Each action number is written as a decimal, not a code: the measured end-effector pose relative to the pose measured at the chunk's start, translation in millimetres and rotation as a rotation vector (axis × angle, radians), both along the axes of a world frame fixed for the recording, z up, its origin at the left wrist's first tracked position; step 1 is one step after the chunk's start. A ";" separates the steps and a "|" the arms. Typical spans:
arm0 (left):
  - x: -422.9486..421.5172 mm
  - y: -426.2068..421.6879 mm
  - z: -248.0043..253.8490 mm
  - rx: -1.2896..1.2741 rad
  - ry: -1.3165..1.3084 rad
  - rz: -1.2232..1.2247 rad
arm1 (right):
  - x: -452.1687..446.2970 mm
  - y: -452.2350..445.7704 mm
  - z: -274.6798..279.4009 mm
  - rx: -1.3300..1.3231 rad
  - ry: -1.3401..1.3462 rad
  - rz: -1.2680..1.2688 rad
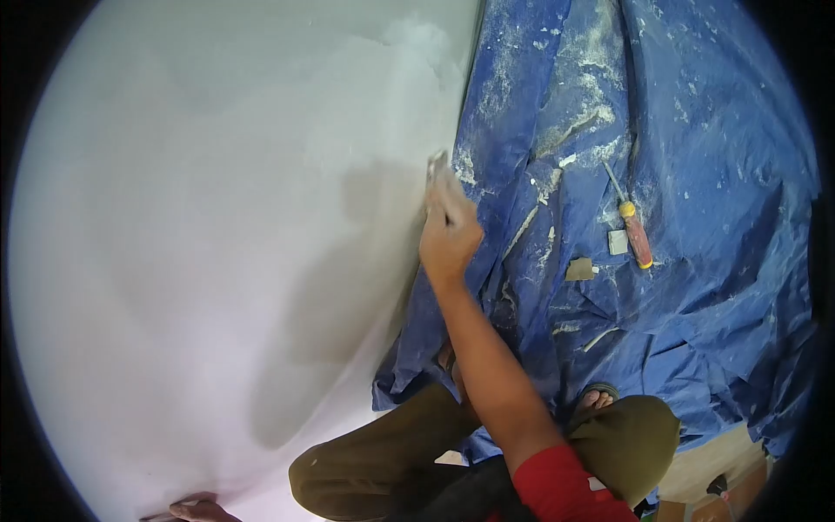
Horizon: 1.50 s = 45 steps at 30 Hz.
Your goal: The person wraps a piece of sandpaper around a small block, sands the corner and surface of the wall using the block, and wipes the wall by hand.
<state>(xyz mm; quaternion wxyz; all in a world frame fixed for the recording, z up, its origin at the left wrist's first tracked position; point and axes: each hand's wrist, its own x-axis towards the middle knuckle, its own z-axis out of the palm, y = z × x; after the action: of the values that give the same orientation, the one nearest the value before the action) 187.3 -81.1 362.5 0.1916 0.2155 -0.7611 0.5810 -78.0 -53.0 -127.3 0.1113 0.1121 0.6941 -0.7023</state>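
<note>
My right hand is raised beside the pale wall, its fingers closed on a small pale, dusty flat piece. Motion blurs that piece, so its exact kind is unclear. It is at the wall's edge, where the blue sheet begins; whether it touches the wall I cannot tell. At the bottom left, my left hand is partly cut off by the frame. Its fingers look closed, with a thin dark edge showing beside them that I cannot identify.
A blue plastic sheet with white dust and crumbs lies in folds on the right. On it are a screwdriver with a red and yellow handle, a grey square piece and a brownish piece. My bent knees are below.
</note>
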 end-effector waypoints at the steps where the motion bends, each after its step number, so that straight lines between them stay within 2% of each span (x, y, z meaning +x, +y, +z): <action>1: 1.8 -0.7 0.8 -0.006 -0.001 0.011 | -8.7 -4.0 -6.0 -0.016 -0.002 -0.049; 5: 0.4 -2.7 0.6 -0.009 -0.008 0.007 | -16.4 -13.9 -10.9 -0.038 -0.080 -0.169; 7: -5.6 -4.2 2.1 0.008 -0.036 -0.029 | 15.5 1.0 11.6 0.039 -0.020 -0.002; 10: -0.7 -5.4 -4.0 0.018 0.014 -0.042 | 18.4 -4.1 -3.2 0.026 0.135 -0.062; 11: 7.7 -8.5 -0.7 -0.037 0.013 0.032 | 5.1 -5.0 -1.4 0.027 0.126 -0.060; 13: 13.3 -1.9 7.3 -0.101 0.006 0.115 | -28.0 -10.4 -4.4 -0.066 -0.129 -0.124; 16: 0.4 -0.2 -0.4 -0.057 -0.007 0.036 | -9.3 -8.0 -4.8 0.034 -0.058 -0.059; 19: -10.2 -2.0 -1.4 -0.023 -0.015 -0.021 | 22.7 6.0 24.0 0.018 0.045 0.026; 21: -9.3 -1.0 -1.3 -0.024 -0.005 -0.014 | 1.3 -3.3 -0.1 0.010 0.055 -0.030; 23: 8.3 -8.2 20.2 -0.063 -0.036 -0.045 | -6.7 -9.5 -7.2 -0.003 0.030 -0.075; 26: 10.2 -7.5 18.3 -0.126 -0.055 -0.068 | -14.0 -9.0 1.8 -0.051 -0.120 -0.147; 28: 3.9 -6.1 18.3 -0.177 -0.125 -0.052 | 18.4 5.3 20.0 0.059 0.002 0.045; 29: -0.6 -4.4 11.8 -0.174 -0.120 -0.053 | 17.1 3.7 18.4 0.063 0.006 0.044; 32: -8.0 -3.4 4.7 -0.019 -0.041 -0.038 | 9.3 -2.6 7.3 0.011 -0.032 -0.020; 35: 5.3 -4.6 19.3 -0.172 -0.147 -0.072 | -13.6 -13.4 -6.2 -0.037 -0.159 -0.172; 37: 5.4 -6.0 18.8 -0.136 -0.095 -0.033 | -1.5 -3.0 7.0 -0.007 -0.040 -0.053; 40: -9.5 0.1 -2.0 -0.025 -0.012 -0.019 | 22.8 9.5 31.2 -0.003 -0.008 0.055; 41: -6.7 -2.1 1.4 -0.025 -0.012 -0.020 | 15.5 6.0 21.9 -0.003 -0.008 0.055; 43: 1.4 -7.4 19.1 -0.179 -0.159 -0.095 | -5.3 -7.0 -6.9 -0.045 0.002 -0.123; 45: 5.4 -8.8 19.4 -0.153 -0.127 -0.110 | -15.0 -18.6 -19.4 -0.004 -0.041 -0.155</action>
<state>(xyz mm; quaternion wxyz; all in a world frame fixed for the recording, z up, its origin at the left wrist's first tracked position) 192.7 -89.8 381.9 0.1903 0.1209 -0.7357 0.6386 -93.0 -71.6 -146.7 0.0710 0.1797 0.6795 -0.7078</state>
